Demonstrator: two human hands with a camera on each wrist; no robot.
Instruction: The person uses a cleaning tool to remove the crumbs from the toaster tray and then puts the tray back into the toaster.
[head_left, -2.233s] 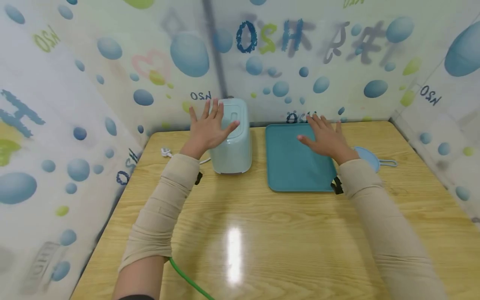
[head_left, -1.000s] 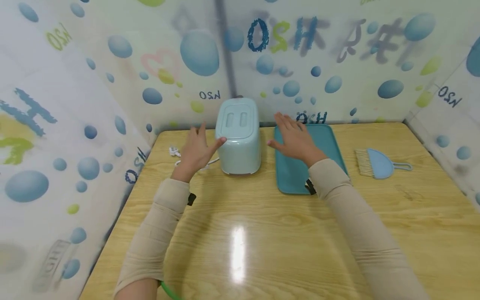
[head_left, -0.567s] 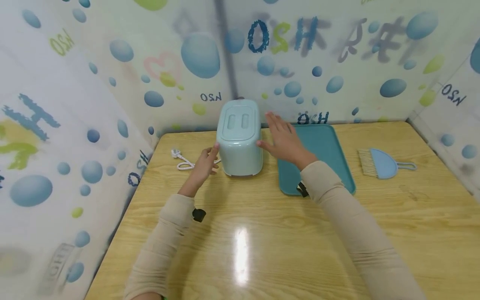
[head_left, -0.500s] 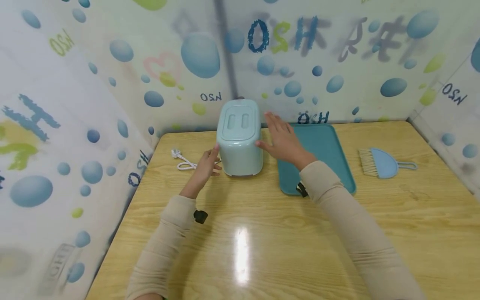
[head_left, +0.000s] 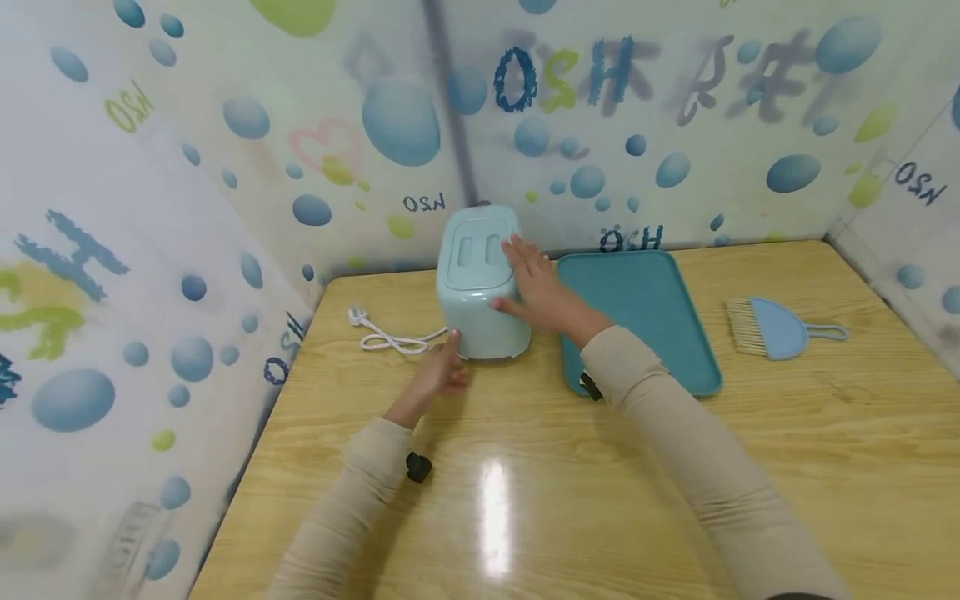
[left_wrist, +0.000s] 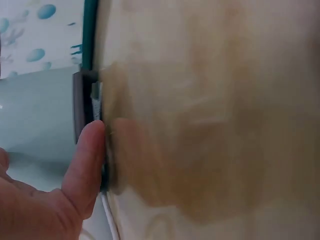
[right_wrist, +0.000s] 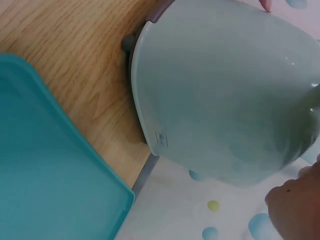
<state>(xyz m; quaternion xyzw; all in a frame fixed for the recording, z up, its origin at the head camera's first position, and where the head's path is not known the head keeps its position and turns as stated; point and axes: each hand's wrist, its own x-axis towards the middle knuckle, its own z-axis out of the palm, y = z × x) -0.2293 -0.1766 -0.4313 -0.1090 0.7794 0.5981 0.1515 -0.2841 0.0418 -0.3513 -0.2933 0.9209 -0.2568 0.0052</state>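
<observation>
A pale mint toaster (head_left: 480, 308) with a flat lid stands by the back wall in the head view. My left hand (head_left: 435, 375) is low at its front left corner, the thumb against the housing and the other fingers by the bottom edge. The left wrist view shows one fairly straight finger (left_wrist: 89, 160) with its tip at the dark base. My right hand (head_left: 543, 292) is at the toaster's right side, fingers extended along its upper part. Only part of that hand shows in the right wrist view, beside the glossy housing (right_wrist: 215, 95).
A teal tray (head_left: 637, 308) lies right of the toaster, partly under my right forearm. Farther right is a blue-handled brush (head_left: 780, 329). A white cord with a plug (head_left: 358, 317) lies to the left. The wooden table (head_left: 570, 500) meets patterned walls behind and at both sides.
Both hands have come in from hovering apart to the toaster. My left hand has dropped to its lower front corner; my right hand has moved left against its side. The brush is uncovered.
</observation>
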